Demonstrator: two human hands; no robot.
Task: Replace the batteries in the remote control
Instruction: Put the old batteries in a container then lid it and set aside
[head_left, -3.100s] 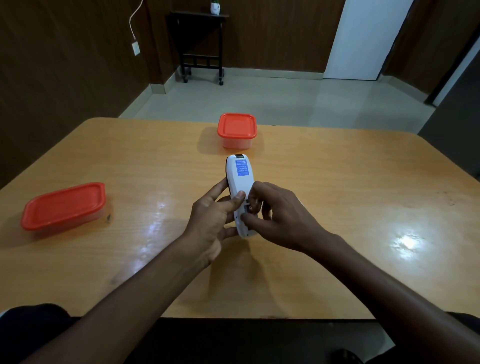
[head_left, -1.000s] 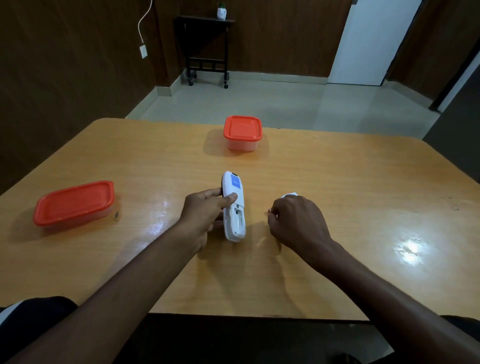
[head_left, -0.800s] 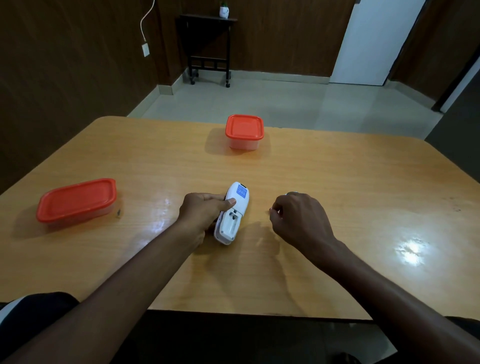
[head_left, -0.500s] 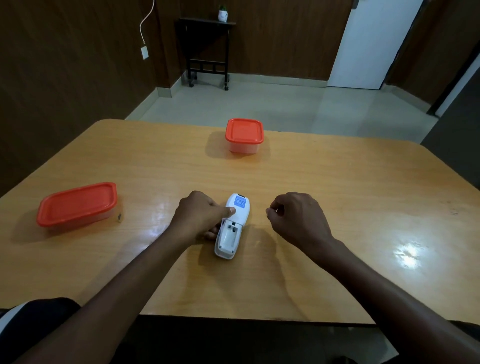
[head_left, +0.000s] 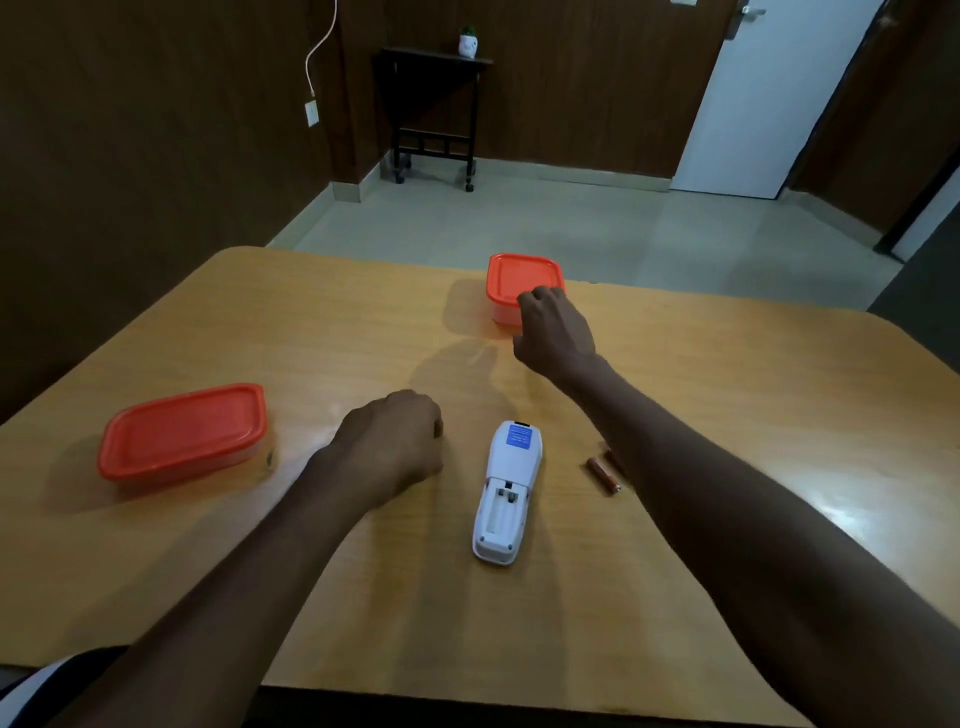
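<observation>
With the right hand (head_left: 556, 332) curled at the far box (head_left: 522, 283), grip unclear, and the left hand (head_left: 395, 447) clenched, the loose batteries (head_left: 604, 474) could be rolled away.

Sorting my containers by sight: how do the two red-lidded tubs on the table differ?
The left tub is long and rectangular; the far tub is small and squarish. The left tub sits untouched near the left hand; the right hand reaches the far tub's near edge. Both have red lids on, over clear bases.
</observation>
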